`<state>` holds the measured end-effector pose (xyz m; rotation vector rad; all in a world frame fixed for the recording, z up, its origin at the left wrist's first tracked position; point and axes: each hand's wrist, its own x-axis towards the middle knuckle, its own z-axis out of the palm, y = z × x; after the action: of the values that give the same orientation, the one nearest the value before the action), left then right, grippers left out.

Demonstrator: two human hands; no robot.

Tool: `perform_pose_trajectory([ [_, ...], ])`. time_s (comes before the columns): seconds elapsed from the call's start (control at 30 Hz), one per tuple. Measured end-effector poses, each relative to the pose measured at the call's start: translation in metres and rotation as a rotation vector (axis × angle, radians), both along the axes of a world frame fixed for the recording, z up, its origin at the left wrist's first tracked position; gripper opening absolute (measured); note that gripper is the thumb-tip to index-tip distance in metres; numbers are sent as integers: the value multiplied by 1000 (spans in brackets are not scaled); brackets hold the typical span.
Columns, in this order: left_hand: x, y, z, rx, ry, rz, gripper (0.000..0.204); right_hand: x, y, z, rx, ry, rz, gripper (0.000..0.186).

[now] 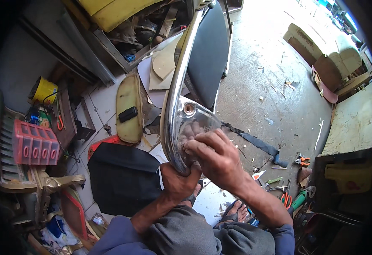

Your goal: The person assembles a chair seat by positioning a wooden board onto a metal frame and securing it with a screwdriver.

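I'm gripping the chrome frame (pixel 174 106) at its lower bend with my left hand (pixel 178 183), fist closed around it. My right hand (pixel 213 158), at two o'clock from the left, is pressing curled fingers against the frame's plate beside the black seat (pixel 207 51).

A shiny silver chrome frame (pixel 173 106) carries a black seat pad (pixel 209 51), beside a black cushion (pixel 124 176), a pale yellow panel (pixel 128 106), a red drawer box (pixel 35 144) and grey trousers (pixel 186 233).

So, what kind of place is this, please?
Probably a small upholstery or chair repair workshop. Both hands hold a chrome chair frame; a loose black seat cushion lies on the floor, and pliers and scissors lie scattered beside offcuts.
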<state>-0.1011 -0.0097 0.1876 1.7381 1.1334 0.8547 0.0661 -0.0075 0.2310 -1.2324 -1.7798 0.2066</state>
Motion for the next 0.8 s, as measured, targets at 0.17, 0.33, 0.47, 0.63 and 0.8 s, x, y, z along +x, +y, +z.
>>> perform_pose_trajectory([
  [0.17, 5, 1, 16, -25, 1, 64, 15, 14, -12, -8, -15, 75, -83, 33],
  [0.33, 12, 9, 31, -130, -93, 145, 22, 126, 27, -83, -343, -16, -451, 25],
  [0.47, 17, 13, 29, -68, -110, 200, 22, 276, 59, -219, -766, -248, -765, 37],
  [0.63, -2, 25, 33, -103, -74, 179, 20, 313, 94, -296, -802, -196, -838, 54],
  [0.8, -14, 38, 47, -39, 30, 92, 23, 332, 96, -330, -741, -198, -889, 28],
])
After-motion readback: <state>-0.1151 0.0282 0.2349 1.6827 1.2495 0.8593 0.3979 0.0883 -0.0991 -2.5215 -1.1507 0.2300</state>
